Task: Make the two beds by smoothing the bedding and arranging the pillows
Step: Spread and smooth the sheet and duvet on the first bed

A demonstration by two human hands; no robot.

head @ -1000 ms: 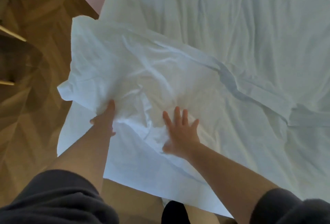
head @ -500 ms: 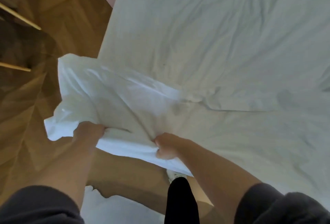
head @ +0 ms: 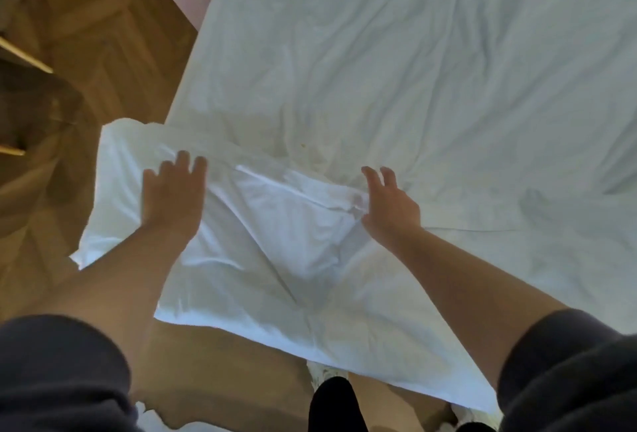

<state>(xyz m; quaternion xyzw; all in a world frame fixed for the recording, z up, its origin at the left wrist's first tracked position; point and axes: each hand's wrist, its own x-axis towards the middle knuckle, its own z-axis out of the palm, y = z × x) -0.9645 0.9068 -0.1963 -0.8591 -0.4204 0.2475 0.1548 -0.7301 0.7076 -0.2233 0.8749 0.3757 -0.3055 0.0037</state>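
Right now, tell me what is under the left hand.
The left hand lies flat on loose white bedding at the corner of the bed. The bedding's left edge overhangs the wooden floor. Whatever lies beneath the bedding is covered.

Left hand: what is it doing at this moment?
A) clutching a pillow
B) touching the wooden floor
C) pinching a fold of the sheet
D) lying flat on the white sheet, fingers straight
D: the left hand lies palm-down with straight fingers on the white sheet, curled round nothing.
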